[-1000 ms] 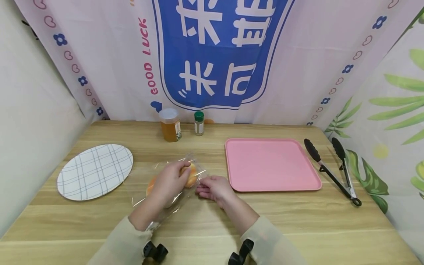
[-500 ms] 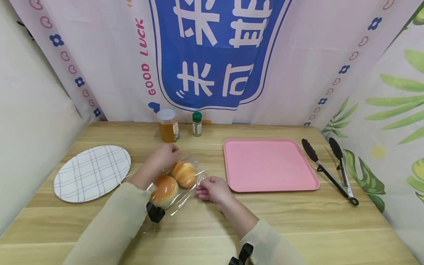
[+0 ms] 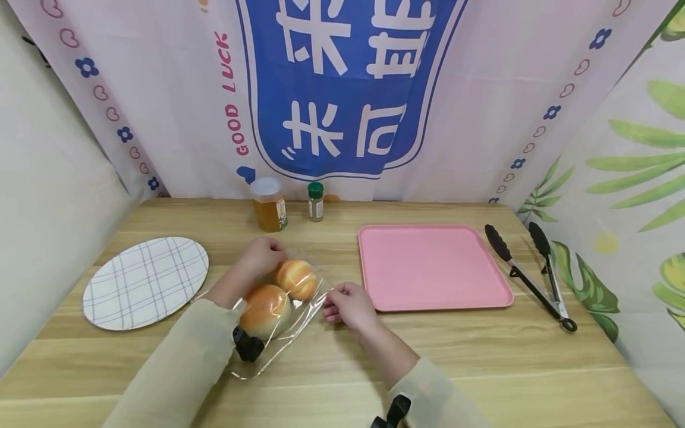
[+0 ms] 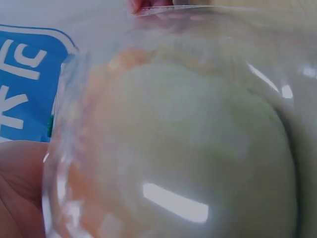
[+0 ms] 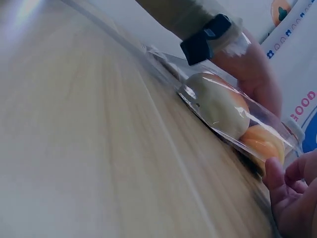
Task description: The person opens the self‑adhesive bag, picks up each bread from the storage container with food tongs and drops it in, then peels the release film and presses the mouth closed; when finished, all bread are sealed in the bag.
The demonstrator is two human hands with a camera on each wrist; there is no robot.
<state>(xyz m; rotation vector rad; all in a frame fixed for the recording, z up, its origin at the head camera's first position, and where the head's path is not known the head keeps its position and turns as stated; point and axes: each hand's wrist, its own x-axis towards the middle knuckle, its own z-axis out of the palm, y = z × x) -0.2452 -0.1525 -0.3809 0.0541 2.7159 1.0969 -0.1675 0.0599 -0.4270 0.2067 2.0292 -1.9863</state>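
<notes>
A clear plastic bag holds a round brown-topped bun and a smaller striped bun. At its far left edge my left hand pinches the film, fingers curled near the striped bun. My right hand holds the bag's right corner between thumb and fingers, and the film stretches between both hands. In the left wrist view the pale side of the round bun fills most of the picture behind shiny film. The right wrist view shows the bag from the side, with my right hand at its near end.
A white checked oval plate lies at the left. Behind the bag stand a honey-coloured jar and a small green-capped shaker. A pink tray sits to the right, with black-tipped tongs beside it.
My left hand has moved from over the buns to the bag's far left edge, uncovering both buns. The bag's near edge is now spread wider. My right hand stays at its corner.
</notes>
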